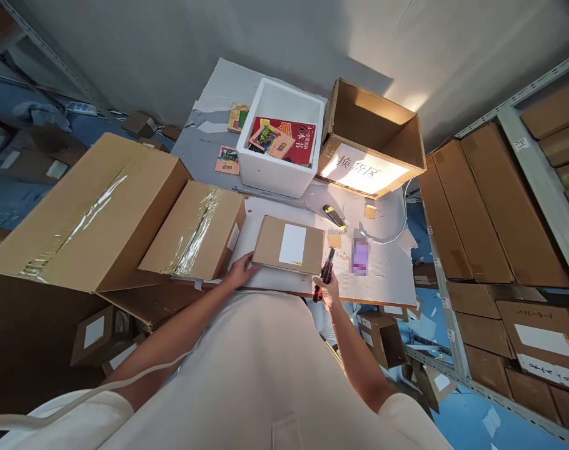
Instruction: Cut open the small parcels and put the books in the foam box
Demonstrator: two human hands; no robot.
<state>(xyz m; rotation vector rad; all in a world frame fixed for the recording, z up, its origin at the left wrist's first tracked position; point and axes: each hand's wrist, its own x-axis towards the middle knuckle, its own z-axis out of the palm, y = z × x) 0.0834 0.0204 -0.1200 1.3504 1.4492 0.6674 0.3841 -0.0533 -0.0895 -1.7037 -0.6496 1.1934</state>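
Observation:
A small sealed cardboard box [268, 240] with a white label lies flat at the front of the table before me. My left hand [241, 272] is closed on its near left corner. In my right hand [330, 292] is a red and black utility knife [326, 272], gripped by the handle just off the box's near right corner. Its front end points away from me; whether the blade is out is too small to tell. Beyond the box lies a second cutter, a yellow and black utility knife [334, 217].
A white foam bin [276, 175] with books and an open labelled carton [372, 165] stand behind. Taped cartons [202, 231] and a larger box [87, 206] crowd the left. A blurred purple item [360, 256] lies right. Shelving with boxes [481, 206] flanks the table [387, 281].

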